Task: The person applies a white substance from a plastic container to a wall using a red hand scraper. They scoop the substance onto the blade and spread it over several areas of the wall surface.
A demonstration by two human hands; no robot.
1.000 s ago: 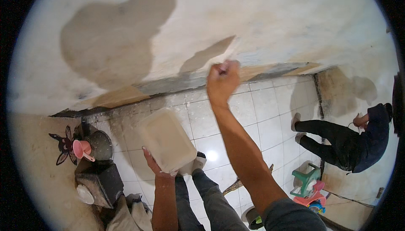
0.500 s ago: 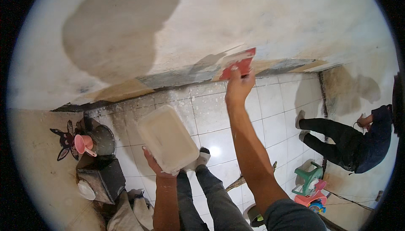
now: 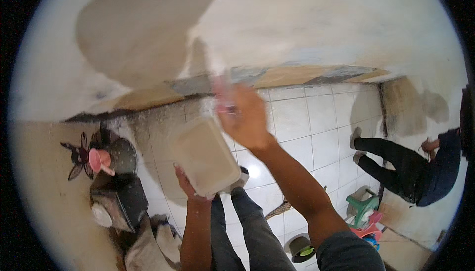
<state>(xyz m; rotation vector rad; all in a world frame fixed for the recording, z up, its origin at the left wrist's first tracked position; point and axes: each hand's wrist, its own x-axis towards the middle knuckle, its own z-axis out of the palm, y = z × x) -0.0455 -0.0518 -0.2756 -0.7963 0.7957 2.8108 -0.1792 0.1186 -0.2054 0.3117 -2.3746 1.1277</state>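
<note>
Our right hand [image 3: 246, 115] has swung left, closed on a motion-blurred, red flat plastic-looking scraper [image 3: 223, 93]; our left hand [image 3: 194, 188] holds the pale rectangular plastic-looking container [image 3: 207, 159] just beside it, probably for easy reach.

To the right of my right grip [image 3: 247, 116], open air runs over the tiles [image 3: 291, 117] as far as the other person's legs [image 3: 388, 164]. Ahead, the wall [image 3: 307, 28] stops me; nearer and leftward, the tub [image 3: 205, 154] in my left grip [image 3: 192, 189] stands in the way.
</note>
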